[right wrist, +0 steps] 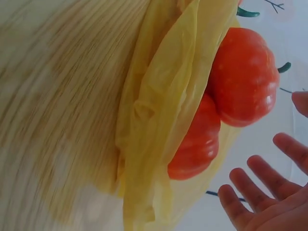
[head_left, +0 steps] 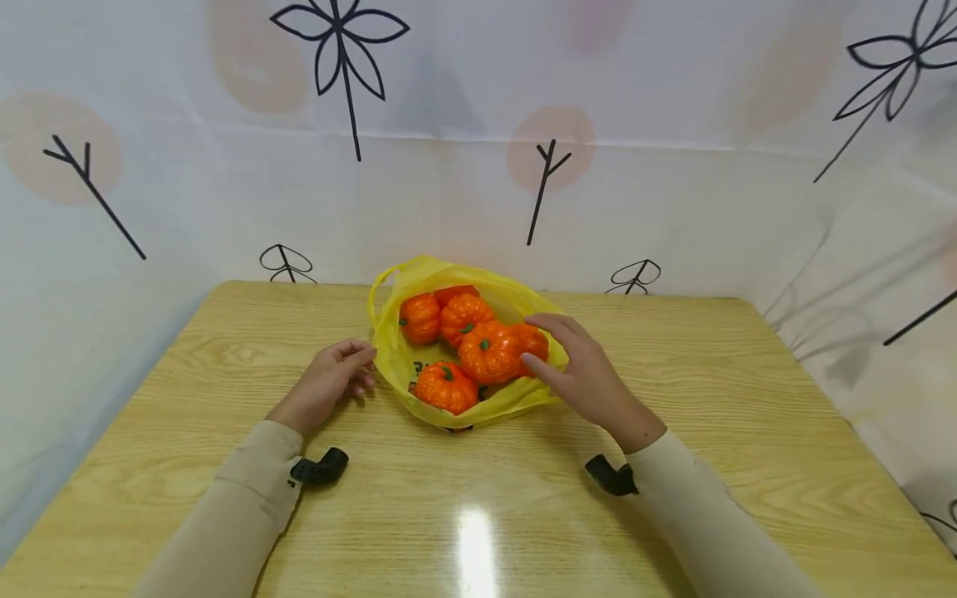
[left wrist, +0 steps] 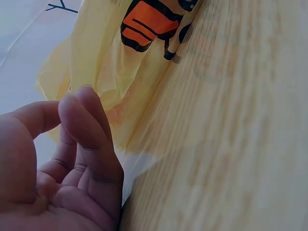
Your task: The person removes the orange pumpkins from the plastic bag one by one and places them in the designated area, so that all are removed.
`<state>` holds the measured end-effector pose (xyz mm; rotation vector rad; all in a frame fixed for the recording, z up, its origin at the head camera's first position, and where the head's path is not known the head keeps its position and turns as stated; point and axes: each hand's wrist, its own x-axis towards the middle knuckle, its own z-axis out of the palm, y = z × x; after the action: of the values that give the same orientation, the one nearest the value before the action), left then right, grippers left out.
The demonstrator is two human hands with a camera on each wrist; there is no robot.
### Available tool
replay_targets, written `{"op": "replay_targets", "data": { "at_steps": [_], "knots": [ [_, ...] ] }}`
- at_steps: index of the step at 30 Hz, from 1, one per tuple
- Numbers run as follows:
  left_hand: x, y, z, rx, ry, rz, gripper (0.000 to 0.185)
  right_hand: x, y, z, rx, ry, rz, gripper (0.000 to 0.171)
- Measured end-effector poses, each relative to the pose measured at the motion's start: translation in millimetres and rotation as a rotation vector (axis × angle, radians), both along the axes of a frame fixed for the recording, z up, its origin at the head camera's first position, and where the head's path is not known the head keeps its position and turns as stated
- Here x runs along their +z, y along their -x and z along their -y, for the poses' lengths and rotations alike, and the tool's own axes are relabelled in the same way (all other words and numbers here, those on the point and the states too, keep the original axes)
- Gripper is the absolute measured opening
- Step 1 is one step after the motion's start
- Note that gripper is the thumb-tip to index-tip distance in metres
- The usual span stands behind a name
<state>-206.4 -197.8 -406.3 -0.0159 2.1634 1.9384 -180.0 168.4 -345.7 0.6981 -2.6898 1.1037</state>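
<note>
Several small orange pumpkins (head_left: 488,352) with green stems lie inside a yellow plastic bag (head_left: 516,407), whose mouth gapes upward. My left hand (head_left: 329,384) is at the bag's left rim, thumb and index fingertips pinching the thin plastic. In the left wrist view this hand (left wrist: 62,166) has its other fingers bent, and a printed bag wall (left wrist: 86,43) rises beyond. My right hand (head_left: 586,374) hovers at the bag's right side with fingers spread beside the rightmost pumpkin. In the right wrist view that hand (right wrist: 281,209) holds nothing, apart from the nearest pumpkin (right wrist: 243,77).
The bag rests toward the back of a light wooden table (head_left: 419,515). Behind it hangs a pale cloth (head_left: 449,199) with plant drawings. Black wrist devices (head_left: 320,467) sit by both sleeves. A loop handle (head_left: 371,303) stands up at the bag's left.
</note>
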Motion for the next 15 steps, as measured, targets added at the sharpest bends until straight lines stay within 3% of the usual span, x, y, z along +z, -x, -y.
{"op": "replay_targets", "data": {
  "at_steps": [15],
  "knots": [
    [-1.0, 1.2, -0.3, -0.005, -0.001, 0.0, 0.021, -7.3, 9.7, 23.3, 0.087, -0.04, 0.089, 0.077]
  ]
}}
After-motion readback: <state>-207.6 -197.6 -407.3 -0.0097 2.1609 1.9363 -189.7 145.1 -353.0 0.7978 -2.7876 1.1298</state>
